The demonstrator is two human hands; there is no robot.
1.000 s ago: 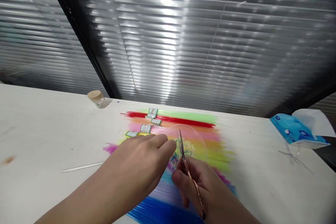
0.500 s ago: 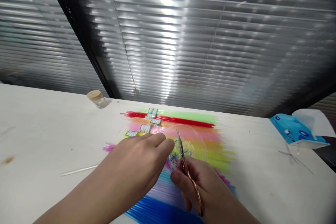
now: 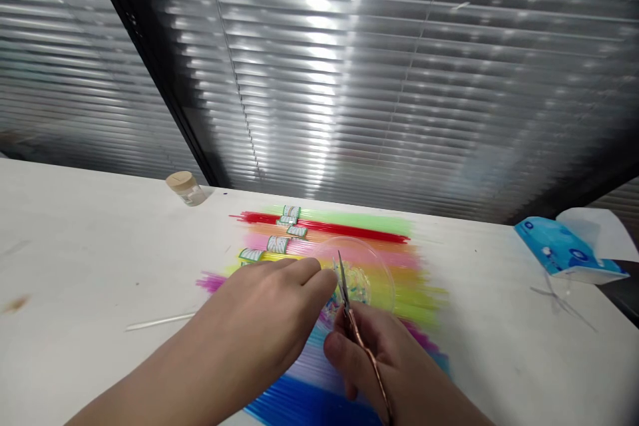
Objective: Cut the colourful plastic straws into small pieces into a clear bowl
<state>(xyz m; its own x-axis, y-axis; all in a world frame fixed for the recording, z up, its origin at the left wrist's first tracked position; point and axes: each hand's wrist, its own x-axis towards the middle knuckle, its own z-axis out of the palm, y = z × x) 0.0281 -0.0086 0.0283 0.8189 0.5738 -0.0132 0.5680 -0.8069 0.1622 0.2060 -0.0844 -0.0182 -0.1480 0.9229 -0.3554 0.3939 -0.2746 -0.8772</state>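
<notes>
In the head view, a clear plastic bowl [image 3: 383, 273] near the frame's centre holds small cut pieces [image 3: 358, 285] of many colours. Over it, the right hand [image 3: 394, 349] grips rose-gold scissors [image 3: 348, 309], tips up; the left hand [image 3: 284, 303] is closed on a clear straw [image 3: 157, 323], its fingertips hidden. Bundles of coloured straws [image 3: 294, 399] spread underneath. On the desk [image 3: 74, 239], a lidded jar [image 3: 192, 197] stands left of centre; a blue tissue pack [image 3: 559, 249] at right holds white tissue [image 3: 599, 229].

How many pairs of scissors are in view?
1: the scissors, held in the right hand, blade tips seen against the clear bowl. Any others would be hidden from view.
</notes>
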